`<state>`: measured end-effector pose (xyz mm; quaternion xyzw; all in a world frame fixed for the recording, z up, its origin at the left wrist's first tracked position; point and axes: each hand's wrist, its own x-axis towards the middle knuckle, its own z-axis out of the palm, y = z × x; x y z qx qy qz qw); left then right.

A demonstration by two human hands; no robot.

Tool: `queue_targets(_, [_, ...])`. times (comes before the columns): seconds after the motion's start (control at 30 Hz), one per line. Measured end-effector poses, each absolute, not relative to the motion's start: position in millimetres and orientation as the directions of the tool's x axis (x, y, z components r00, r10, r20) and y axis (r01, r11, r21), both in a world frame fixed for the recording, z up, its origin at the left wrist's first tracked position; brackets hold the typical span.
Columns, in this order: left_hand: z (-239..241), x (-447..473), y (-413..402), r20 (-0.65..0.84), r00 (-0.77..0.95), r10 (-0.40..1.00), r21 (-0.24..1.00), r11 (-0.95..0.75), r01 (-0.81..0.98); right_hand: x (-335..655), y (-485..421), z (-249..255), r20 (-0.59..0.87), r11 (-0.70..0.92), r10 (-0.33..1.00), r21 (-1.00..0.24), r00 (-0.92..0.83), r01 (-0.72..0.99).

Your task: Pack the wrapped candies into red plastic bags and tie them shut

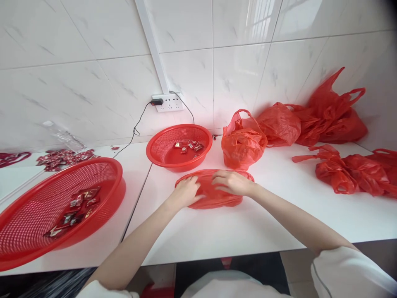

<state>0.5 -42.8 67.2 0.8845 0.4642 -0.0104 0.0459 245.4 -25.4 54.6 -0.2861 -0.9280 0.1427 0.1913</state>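
A red plastic bag (214, 200) lies low and spread out on the white table in front of me, its mouth facing up. My left hand (186, 192) rests on the bag's left side, thumb stretched apart from the bent fingers. Over the right part of the bag is my right hand (232, 183), its fingers spread and slightly bent toward the left. Both hands touch the thin plastic; neither is closed around it. Whether anything lies beneath the bag's folds is hidden. Just behind it stands a small red mesh basket (158, 159) with several wrapped pieces (190, 146) in it.
At left, a large red mesh basket (113, 207) holds more small packets (79, 203). Red packets (62, 159) and a clear bottle (66, 136) lie behind it. Full red bags (243, 145) line the wall; knotted ones (347, 174) sit right. A cable runs from the power strip (169, 102).
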Motion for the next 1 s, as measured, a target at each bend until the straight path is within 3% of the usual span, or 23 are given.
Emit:
queue_targets(0.13, [51, -6, -41, -0.047, 0.649, 0.759, 0.145, -0.638, 0.756, 245, -22, 35, 0.291, 0.85, 0.506, -0.327, -0.812, 0.412])
queue_targets(0.37, [36, -26, -39, -0.077, 0.598, 0.798, 0.289, -0.556, 0.779, 262, -9, 14, 0.089, 0.737, 0.612, -0.427, -0.786, 0.525])
queue_targets(0.57, [32, -17, -44, -0.046, 0.672, 0.739, 0.316, -0.628, 0.711, 243, -15, 26, 0.16, 0.75, 0.63, -0.381, -0.76, 0.541])
queue_targets(0.77, [12, -23, -36, -0.163, 0.656, 0.737, 0.368, -0.572, 0.733, 244, -10, -11, -0.037, 0.68, 0.665, -0.382, -0.746, 0.626])
queue_targets(0.87, [12, -27, -33, -0.145, 0.662, 0.735, 0.4, -0.568, 0.719, 250, -9, -17, 0.021, 0.693, 0.663, -0.395, -0.748, 0.603])
queue_targets(1.0, [20, -25, -33, -0.097, 0.637, 0.765, 0.483, -0.523, 0.702, 247, -16, -3, 0.207, 0.753, 0.637, -0.371, -0.743, 0.543])
